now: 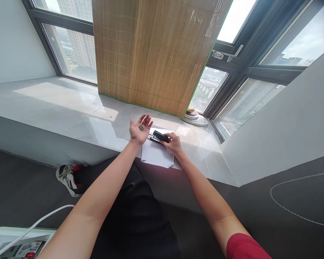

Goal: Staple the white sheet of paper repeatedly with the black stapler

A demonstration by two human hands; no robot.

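My left hand (pixel 139 131) is palm up with its fingers spread. A small grey block, which looks like a strip of staples (pixel 141 127), lies loose on that palm. Just to the right, my right hand (pixel 174 142) grips a black stapler (pixel 161 136) by its right end. The stapler's upper part looks raised from its lower part, and a thin metal piece shows at its left end. Beneath it, white paper sheets (pixel 157 154) rest on the sill, their near edge reaching the sill's front edge. The right fingertips are partly hidden behind the stapler.
The pale tiled window sill (pixel 78 108) runs across the view. A bamboo blind (pixel 153 54) hangs down behind my hands. Stacked plates (pixel 196 118) stand at the right corner near the window. A white cable (pixel 35 226) and a box of items lie at lower left.
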